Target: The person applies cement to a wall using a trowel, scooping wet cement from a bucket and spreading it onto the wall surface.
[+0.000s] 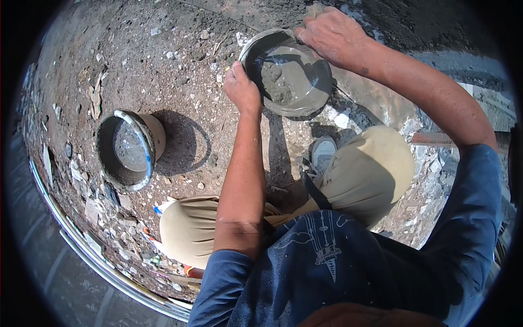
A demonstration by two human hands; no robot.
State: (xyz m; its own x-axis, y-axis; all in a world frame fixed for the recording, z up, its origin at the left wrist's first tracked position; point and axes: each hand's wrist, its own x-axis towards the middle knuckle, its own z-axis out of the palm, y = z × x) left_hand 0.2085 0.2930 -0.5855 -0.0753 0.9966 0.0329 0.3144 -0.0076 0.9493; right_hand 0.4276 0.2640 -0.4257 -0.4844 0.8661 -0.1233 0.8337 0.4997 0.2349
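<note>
A round bucket (324,87) holding wet grey mortar (280,82) is in front of me, tilted so its mouth faces me. My left hand (241,87) is closed on its left rim, thumb pointing up. My right hand (333,36) is closed at the far right rim, knuckles up. A small tan end pokes out beyond those fingers; what it belongs to is hidden, and I cannot tell whether this hand also grips the rim. To the left, a second bucket (158,133) stands apart from both hands, with grey mortar inside and a pale blue-and-white rim.
Rough ground (180,76) with stones and rubble surrounds the buckets. Long pipes (103,256) curve along the lower left. A rusty metal bar (433,139) lies at the right, near my right elbow. Wet dark mortar (430,24) covers the far right. My bent knees are close below the buckets.
</note>
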